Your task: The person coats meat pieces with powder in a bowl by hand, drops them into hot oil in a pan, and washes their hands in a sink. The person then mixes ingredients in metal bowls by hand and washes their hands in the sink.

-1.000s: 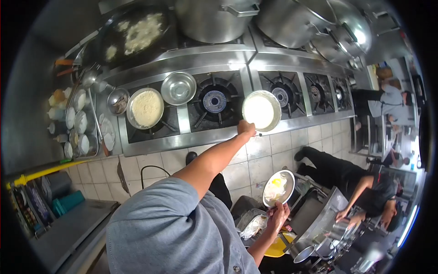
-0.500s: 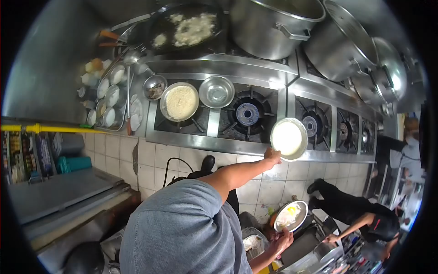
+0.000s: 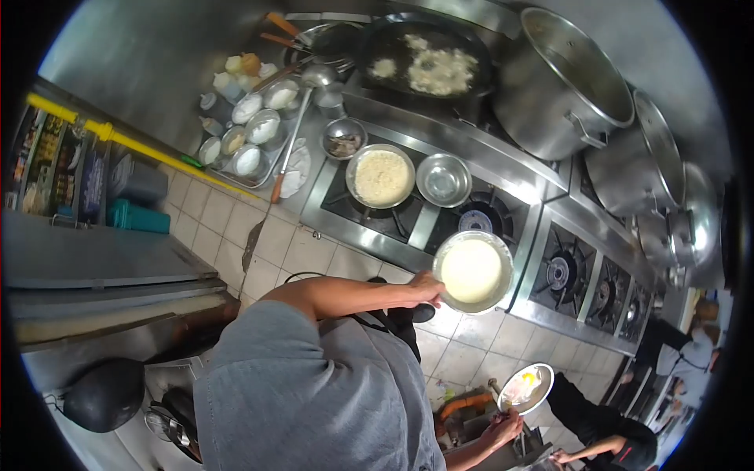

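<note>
Evidently full of liquid, a round silvery metal bowl [image 3: 503, 294] holding pale cream fluid [image 3: 471, 269] is in the left hand [image 3: 426, 288], pinched at its near rim, and overlaps the steel stove's front edge [image 3: 369, 247] in view; its height above that edge I cannot tell. The right hand [image 3: 503, 429] grips a smaller shallow metal bowl [image 3: 543, 390] with a white-and-yellow, egg-like food [image 3: 524, 385] inside. The larger vessel is probably stiff, fairly weighty and smooth enough to slip if wet, its contents ready to slosh; a firm hold with thumb over the rim and fingers beneath suits it, kept level. Beyond it stand a black burner [image 3: 475, 222], a shiny metal bowl [image 3: 444, 180] and a metal bowl of pale crumbs [image 3: 411, 188]. Tiled floor [image 3: 455, 355] separates the two held bowls, while a co-worker's dark trousers [image 3: 585, 412] limit room near the smaller one.
</note>
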The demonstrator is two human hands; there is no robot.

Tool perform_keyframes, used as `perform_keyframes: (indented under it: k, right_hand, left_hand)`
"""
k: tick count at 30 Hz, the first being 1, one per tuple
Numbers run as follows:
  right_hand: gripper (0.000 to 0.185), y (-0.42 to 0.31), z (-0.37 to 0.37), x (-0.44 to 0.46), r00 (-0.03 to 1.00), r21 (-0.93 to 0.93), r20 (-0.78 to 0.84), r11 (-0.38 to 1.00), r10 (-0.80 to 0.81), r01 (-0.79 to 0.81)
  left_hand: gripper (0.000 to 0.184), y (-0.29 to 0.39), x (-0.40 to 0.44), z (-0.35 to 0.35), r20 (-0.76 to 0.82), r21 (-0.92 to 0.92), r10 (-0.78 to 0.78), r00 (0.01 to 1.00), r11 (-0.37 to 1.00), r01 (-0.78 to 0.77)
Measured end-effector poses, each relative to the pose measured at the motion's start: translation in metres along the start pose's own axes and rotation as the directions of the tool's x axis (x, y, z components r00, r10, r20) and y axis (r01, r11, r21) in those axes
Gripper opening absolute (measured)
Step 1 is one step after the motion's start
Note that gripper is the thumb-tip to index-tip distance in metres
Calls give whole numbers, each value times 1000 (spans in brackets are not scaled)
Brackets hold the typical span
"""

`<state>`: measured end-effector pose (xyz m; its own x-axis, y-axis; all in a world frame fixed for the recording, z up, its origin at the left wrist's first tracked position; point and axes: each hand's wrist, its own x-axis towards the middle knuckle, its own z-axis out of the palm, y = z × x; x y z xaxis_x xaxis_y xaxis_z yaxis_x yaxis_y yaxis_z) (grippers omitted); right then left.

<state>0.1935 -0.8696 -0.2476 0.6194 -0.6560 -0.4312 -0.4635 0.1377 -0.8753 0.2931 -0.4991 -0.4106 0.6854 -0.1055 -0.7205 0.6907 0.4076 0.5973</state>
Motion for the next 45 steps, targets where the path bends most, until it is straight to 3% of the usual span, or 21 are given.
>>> perform_keyframes:
  k: [2, 4, 6, 8, 10, 12, 14, 19, 21, 23, 27, 34, 36, 38, 45]
  right_hand:
    - [10, 9, 3, 7, 997, -26, -53, 998, -64, 63]
    - [18, 8, 11, -2, 999, -95, 47, 995, -5, 10]
    - [19, 15, 20, -6, 997, -66, 74, 998, 0, 4]
    - [18, 17, 42, -23, 997, -11, 62, 999, -41, 42]
    - [16, 24, 57, -37, 998, 9, 8, 998, -57, 57]
    - [16, 31, 62, -46, 993, -17, 117, 1000, -8, 10]
    - [14, 39, 72, -57, 994, 17, 106, 1000, -3, 1]
    - [18, 54, 71, -75, 991, 8, 137, 1000, 6, -7]
    - [19, 56, 70, -83, 987, 22, 160, 1000, -1, -2]
    - [8, 54, 66, -93, 981, 27, 190, 999, -28, 24]
    - [9, 51, 64, -116, 993, 25, 111, 999, -49, 47]
    - [19, 72, 49, -128, 999, 63, 35, 997, -41, 39]
    - [8, 72, 49, -136, 997, 39, 68, 999, -27, 24]
    - [8, 76, 46, -140, 998, 32, 53, 999, -23, 21]
    - [7, 74, 50, -161, 997, -9, 71, 1000, -20, 21]
  left_hand:
    - [24, 28, -48, -36, -72, 38, 22, 997, 999, -19]
    - [27, 28, -70, -82, -147, 47, 44, 988, 998, -37]
    - [25, 26, -92, -126, -195, -79, 68, 979, 993, -84]
    - [21, 26, -105, -170, -327, -9, 90, 941, 995, -98]
    - [19, 26, -119, -211, -354, -18, 129, 926, 989, -145]
    - [18, 26, -130, -249, -387, -31, 162, 908, 982, -188]
    - [15, 27, -134, -283, -449, -157, 122, 885, 965, -212]
    - [11, 21, -117, -360, -518, -223, 113, 848, 939, -261]
    - [10, 23, -110, -378, -521, -259, 107, 847, 925, -277]
    - [9, 25, -104, -389, -608, -319, 59, 792, 895, -311]
    - [13, 24, -83, -415, -617, -390, 50, 785, 847, -360]
    - [5, 40, -63, -442, -595, -399, 86, 799, 831, -387]
    - [4, 43, -63, -448, -588, -392, 100, 802, 833, -391]
    - [4, 44, -65, -449, -580, -384, 112, 807, 836, -392]
    - [28, 37, -76, -435, -577, -405, 118, 808, 818, -409]
